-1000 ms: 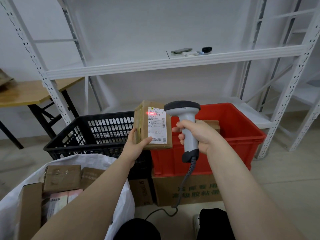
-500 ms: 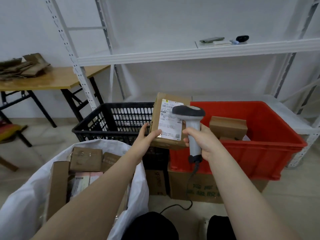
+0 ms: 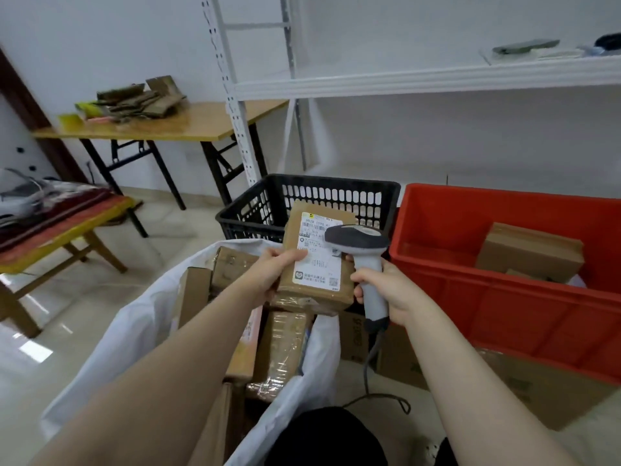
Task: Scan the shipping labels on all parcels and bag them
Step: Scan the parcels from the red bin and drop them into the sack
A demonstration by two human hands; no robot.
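metal shelving [image 3: 426,80]; cardboard parcel [image 3: 317,264], perhaps taped

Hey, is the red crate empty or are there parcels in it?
Not empty: a brown cardboard parcel lies inside the red crate, toward its right end.

The parcel [image 3: 312,294] in the left hand [image 3: 272,270] is matt brown cardboard with a smooth white paper label [image 3: 316,253]. The scanner [image 3: 356,237] in the right hand [image 3: 386,290] is smooth grey plastic. Right of that hand, the red crate [image 3: 504,314] is glossy plastic; below the left hand, a taped box [image 3: 282,348] shines with clear film
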